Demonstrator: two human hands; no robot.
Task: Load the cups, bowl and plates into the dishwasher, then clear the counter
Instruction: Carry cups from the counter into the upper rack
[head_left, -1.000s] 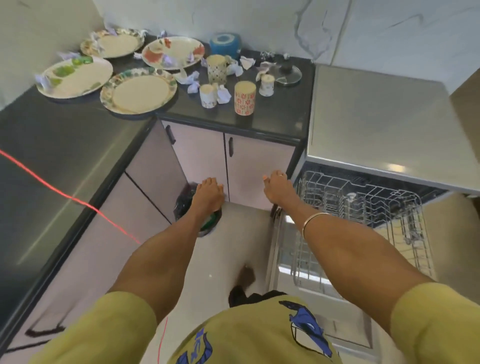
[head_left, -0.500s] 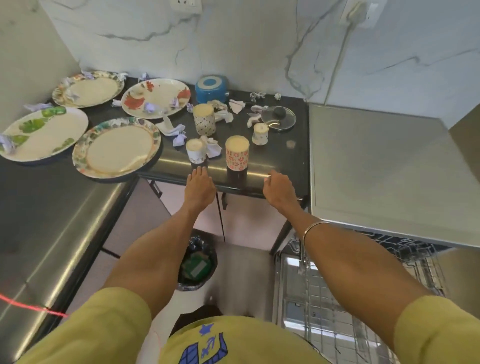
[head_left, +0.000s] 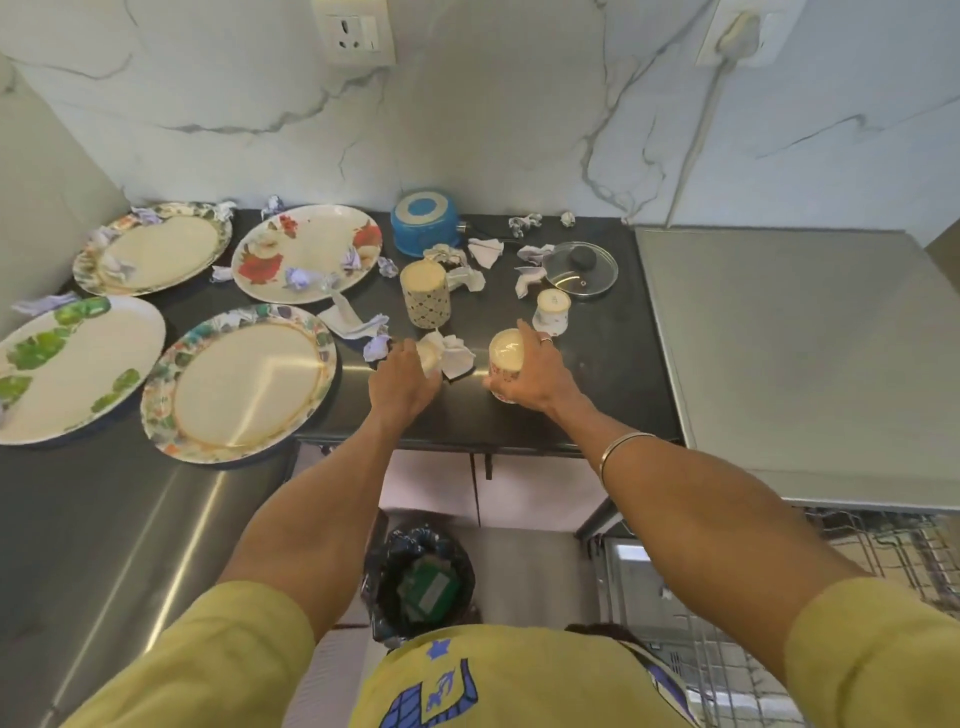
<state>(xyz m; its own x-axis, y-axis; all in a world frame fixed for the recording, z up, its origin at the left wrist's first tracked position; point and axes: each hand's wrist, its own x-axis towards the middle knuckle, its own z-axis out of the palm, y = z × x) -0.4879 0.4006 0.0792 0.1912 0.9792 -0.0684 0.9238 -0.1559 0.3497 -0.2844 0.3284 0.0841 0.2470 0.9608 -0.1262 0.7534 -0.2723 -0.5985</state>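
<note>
Head view: both arms reach forward over the counter (head_left: 519, 415). Right hand (head_left: 535, 371) wraps a floral cup (head_left: 505, 358) near the front edge. Left hand (head_left: 402, 382) closes around a small cup (head_left: 428, 356) beside crumpled paper (head_left: 454, 353). Four plates (head_left: 239, 382) lie left.

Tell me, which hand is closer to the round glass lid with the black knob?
The right. The right hand, wrapped around a red-patterned cup, sits in front of the round glass lid. The left hand is farther left, on a small white cup.
</note>
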